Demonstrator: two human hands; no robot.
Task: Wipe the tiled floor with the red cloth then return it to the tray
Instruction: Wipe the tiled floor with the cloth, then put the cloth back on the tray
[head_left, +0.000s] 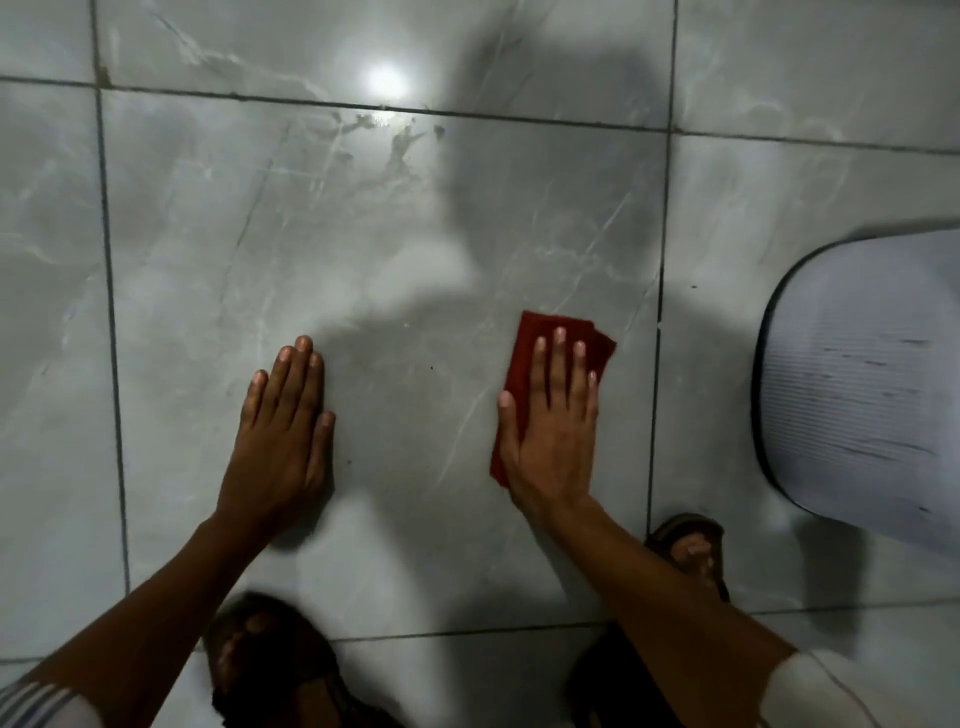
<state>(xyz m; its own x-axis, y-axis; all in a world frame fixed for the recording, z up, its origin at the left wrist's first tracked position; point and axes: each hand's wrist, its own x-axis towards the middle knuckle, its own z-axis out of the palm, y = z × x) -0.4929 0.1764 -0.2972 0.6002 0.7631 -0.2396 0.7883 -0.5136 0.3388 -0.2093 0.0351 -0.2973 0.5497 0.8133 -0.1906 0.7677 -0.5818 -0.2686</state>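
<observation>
The red cloth (545, 327) lies flat on the grey marbled floor tile (363, 249), right of centre. My right hand (553, 431) presses down on it with fingers straight and together, covering most of it; the cloth's far end and left edge stick out. My left hand (283, 431) rests palm down on the bare tile to the left, holding nothing. A pale ribbed tray (872, 384) with a dark rim sits on the floor at the right edge, about a hand's width from the cloth.
Dark grout lines (111, 332) cross the floor. Smeared marks (400, 143) show on the tile near a bright light reflection. My two sandalled feet (691, 545) stand at the bottom, behind my arms. My shadow falls across the middle tile.
</observation>
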